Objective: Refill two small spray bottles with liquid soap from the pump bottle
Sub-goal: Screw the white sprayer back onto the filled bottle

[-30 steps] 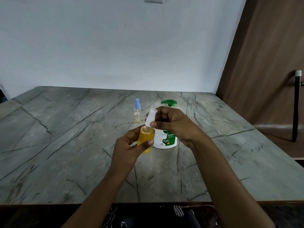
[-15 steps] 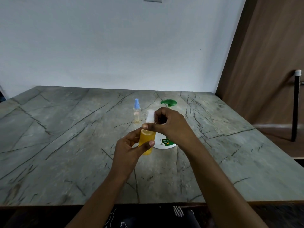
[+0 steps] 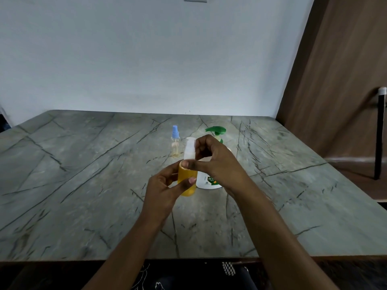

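The left hand (image 3: 163, 191) curls round a small spray bottle (image 3: 187, 190) full of amber soap, thumb across its front, holding it upright over the grey veined table (image 3: 83, 185). Just behind and to its left, a blue-topped spray bottle (image 3: 175, 143) stands on the table, nearly clear. The right hand (image 3: 219, 166) pinches the held bottle's white spray top (image 3: 190, 150) between thumb and fingers, and the white pump bottle (image 3: 206, 181) with its green pump head (image 3: 215, 130) stands behind that hand, partly hidden.

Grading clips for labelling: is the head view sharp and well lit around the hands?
Head view: dim, even, bluish light, no harsh glare; left hand, right hand and the held spray bottle slightly soft; pump bottle label mostly unreadable.
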The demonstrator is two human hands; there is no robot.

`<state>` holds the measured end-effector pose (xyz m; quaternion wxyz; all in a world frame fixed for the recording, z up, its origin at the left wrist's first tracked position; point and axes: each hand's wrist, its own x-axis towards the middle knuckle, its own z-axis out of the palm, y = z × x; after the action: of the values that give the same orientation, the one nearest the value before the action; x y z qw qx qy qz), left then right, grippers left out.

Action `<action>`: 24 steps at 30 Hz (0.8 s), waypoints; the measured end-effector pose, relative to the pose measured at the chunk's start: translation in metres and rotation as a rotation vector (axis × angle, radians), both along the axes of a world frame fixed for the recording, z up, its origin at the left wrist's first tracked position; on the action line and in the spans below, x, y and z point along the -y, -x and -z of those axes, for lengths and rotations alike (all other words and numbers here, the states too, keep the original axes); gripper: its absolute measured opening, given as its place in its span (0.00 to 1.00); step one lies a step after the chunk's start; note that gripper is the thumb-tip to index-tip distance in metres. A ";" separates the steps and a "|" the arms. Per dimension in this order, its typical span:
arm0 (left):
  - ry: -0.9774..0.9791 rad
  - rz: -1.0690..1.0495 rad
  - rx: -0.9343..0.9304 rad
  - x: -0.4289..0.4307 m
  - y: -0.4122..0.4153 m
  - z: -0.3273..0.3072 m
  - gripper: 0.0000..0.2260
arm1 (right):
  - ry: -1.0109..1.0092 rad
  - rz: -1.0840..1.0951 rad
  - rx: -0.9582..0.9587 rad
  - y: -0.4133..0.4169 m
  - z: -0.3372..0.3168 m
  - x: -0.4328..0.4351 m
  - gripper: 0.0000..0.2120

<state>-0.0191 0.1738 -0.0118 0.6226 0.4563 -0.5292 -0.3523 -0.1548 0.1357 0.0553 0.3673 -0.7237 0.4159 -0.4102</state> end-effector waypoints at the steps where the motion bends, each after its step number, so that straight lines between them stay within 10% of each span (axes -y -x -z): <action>1: -0.003 -0.001 -0.004 0.000 0.000 0.000 0.21 | -0.022 -0.043 0.012 0.001 0.000 0.001 0.21; 6: -0.007 0.015 0.016 -0.001 0.000 -0.001 0.19 | -0.155 -0.274 0.163 0.009 0.001 0.003 0.14; 13: 0.008 -0.010 0.035 -0.001 0.003 -0.002 0.18 | 0.086 0.110 -0.022 -0.006 0.003 -0.002 0.16; 24: -0.016 -0.040 0.030 0.003 0.001 -0.003 0.20 | 0.002 -0.004 0.065 0.001 0.004 0.002 0.14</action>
<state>-0.0199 0.1704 -0.0084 0.6177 0.4770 -0.5266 -0.3371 -0.1561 0.1338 0.0515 0.3806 -0.7112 0.4021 -0.4331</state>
